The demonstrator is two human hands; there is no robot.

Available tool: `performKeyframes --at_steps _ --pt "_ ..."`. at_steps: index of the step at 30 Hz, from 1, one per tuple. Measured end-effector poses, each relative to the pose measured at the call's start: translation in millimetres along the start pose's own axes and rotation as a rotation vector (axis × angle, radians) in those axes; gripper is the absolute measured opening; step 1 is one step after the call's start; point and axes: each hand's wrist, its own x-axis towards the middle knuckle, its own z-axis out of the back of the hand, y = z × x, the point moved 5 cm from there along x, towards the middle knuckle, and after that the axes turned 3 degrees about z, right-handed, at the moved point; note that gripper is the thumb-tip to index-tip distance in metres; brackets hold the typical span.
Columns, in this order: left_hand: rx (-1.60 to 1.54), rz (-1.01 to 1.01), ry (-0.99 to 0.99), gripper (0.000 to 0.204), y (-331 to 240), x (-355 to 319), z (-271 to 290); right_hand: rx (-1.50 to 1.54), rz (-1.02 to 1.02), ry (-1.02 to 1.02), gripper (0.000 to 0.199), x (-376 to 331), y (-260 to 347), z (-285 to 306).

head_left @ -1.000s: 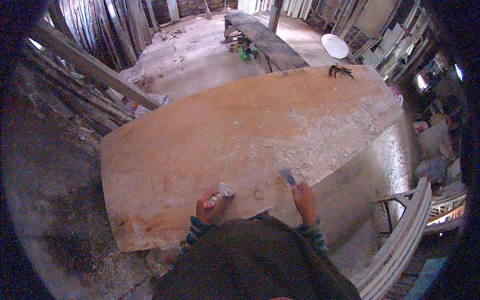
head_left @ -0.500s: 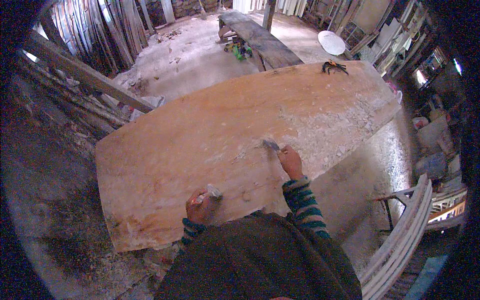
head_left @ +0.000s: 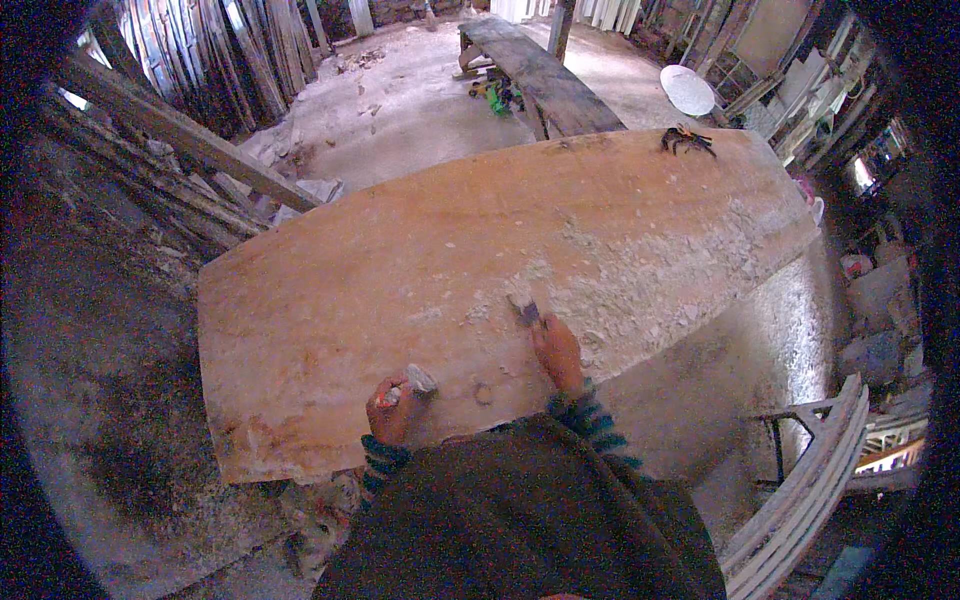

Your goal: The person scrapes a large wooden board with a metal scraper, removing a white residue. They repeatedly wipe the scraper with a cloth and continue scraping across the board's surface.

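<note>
My scraper [head_left: 524, 309] lies blade-first on the big wooden slab [head_left: 400, 270], its long axis pointing away from me and slightly left, into the pale flaky patch [head_left: 640, 260]. My right hand [head_left: 556, 350] is closed around its handle. My left hand [head_left: 393, 408] grips a small pale lump [head_left: 420, 379] near the slab's near edge.

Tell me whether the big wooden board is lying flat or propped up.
Lying flat: the wooden board shows its whole broad face, and both hands rest on it.
</note>
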Motion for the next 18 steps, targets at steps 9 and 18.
performKeyframes --at_steps 9,18 --pt "-1.11 0.275 0.225 0.018 65.3 2.0 -26.4 -0.082 -0.135 0.109 0.035 -65.5 -45.9 78.5" --pt "-0.415 0.212 -0.048 0.015 33.7 -12.9 -9.5 0.025 -0.239 0.02 0.031 -81.7 -39.6 60.6"
